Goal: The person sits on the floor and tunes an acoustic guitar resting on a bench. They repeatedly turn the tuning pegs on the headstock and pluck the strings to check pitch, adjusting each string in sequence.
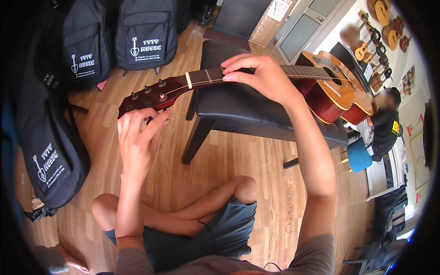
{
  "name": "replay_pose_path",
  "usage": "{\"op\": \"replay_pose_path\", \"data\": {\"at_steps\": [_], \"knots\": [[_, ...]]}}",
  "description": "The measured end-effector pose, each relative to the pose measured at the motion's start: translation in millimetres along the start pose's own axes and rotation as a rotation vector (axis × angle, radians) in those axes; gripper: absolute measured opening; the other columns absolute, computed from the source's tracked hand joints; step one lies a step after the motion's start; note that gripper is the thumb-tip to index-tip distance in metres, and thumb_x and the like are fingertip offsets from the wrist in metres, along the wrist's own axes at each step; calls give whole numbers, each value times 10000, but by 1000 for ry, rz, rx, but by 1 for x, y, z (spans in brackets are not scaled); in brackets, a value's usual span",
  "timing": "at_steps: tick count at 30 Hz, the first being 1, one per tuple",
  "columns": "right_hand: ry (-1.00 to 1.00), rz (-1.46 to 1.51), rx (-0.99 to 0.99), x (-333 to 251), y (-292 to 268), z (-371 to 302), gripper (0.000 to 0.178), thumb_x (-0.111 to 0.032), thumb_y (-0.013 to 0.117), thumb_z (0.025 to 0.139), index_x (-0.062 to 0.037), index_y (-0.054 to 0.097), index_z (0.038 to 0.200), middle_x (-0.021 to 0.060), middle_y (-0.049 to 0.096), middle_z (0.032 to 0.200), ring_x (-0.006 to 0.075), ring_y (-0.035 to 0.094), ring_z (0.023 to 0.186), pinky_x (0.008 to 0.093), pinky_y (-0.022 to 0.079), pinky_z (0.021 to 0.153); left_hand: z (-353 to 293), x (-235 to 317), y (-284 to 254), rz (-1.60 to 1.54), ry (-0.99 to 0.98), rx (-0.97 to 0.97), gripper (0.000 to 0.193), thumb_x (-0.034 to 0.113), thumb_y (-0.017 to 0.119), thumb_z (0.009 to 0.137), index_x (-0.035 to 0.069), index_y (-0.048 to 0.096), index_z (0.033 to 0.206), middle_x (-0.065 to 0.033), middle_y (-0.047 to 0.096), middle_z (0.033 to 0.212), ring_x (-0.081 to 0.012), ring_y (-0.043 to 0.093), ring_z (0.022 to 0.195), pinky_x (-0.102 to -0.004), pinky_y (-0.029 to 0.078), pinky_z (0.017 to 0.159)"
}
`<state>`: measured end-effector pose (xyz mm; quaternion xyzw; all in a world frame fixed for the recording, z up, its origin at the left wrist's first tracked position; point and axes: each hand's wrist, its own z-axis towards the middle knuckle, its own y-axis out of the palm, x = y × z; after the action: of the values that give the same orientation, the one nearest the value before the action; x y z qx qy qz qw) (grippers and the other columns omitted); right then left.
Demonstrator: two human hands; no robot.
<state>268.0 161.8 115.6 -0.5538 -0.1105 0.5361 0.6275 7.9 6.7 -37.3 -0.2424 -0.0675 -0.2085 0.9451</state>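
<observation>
An acoustic guitar with an orange-brown top and dark red sides lies across a black padded bench. Its headstock points left, past the bench's end. My left hand is at the near edge of the headstock, fingers closed around a tuning peg that they mostly hide. Over the fretboard, my right hand pinches a thin guitar string between thumb and fingers. That string runs from a tuning post over the pale nut and along the neck.
Black guitar bags stand at the left and far left. Several thin rings lie on the wooden floor to my right. My crossed legs are below. Another person is at the far right, near a blue stool. Guitars hang on the wall.
</observation>
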Motion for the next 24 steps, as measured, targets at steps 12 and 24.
{"op": "replay_pose_path", "data": {"at_steps": [12, 24], "knots": [[80, -66, -129, 6, -25, 15, 348, -317, 838, 885, -13, 811, 1054, 128, 798, 1065, 262, 742, 998, 354, 553, 938, 2, 3, 0, 16, 7, 5, 335, 36, 838, 817, 137, 795, 1133, -24, 642, 993, -244, 584, 948, -391, 453, 859], [61, -129, -206, 4, -32, 21, 300, -279, 848, 877, -41, 825, 1058, 107, 798, 1142, 240, 749, 1063, 327, 561, 958, 1, 4, -1, 18, 8, 7, 327, 47, 846, 809, 143, 793, 1117, -23, 638, 994, -238, 595, 970, -393, 451, 889]]}}
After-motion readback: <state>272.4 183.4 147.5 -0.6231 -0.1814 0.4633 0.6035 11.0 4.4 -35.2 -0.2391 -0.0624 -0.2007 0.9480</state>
